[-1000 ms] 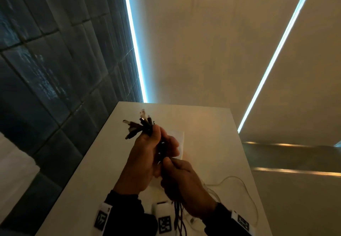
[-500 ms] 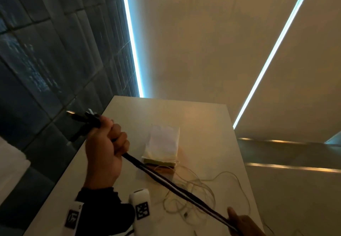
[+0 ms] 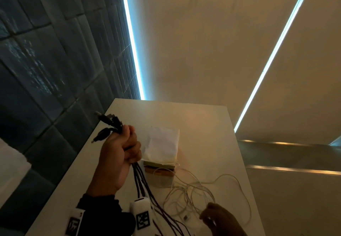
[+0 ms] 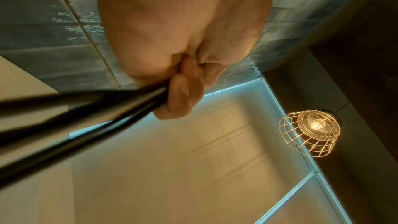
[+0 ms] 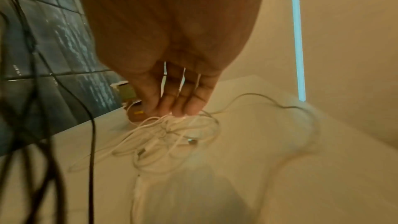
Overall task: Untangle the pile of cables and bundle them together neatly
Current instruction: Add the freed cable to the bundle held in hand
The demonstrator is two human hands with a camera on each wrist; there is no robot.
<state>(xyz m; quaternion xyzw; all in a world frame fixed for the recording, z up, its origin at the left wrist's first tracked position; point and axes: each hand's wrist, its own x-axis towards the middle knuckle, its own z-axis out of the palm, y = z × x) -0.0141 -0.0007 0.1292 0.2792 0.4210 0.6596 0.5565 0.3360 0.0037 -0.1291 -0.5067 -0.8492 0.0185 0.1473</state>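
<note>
Left hand (image 3: 118,154): fist clenched round black cables (image 3: 140,180), plugs up, beside the box (image 3: 160,165).
Right hand (image 3: 219,219): fingers straight, touching white cables (image 3: 188,193) piled before the box.
Table (image 3: 208,136): bare beyond the box.

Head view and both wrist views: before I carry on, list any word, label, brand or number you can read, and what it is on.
No readable words or numbers in any view.
White wrist tag by the black cables: a square black-and-white code pattern, no letters.
Second wrist tag on the dark sleeve: similar pattern, partly cut off.
Yellow mark on the brown box: too blurred to read.
White packet: no print visible.
</note>
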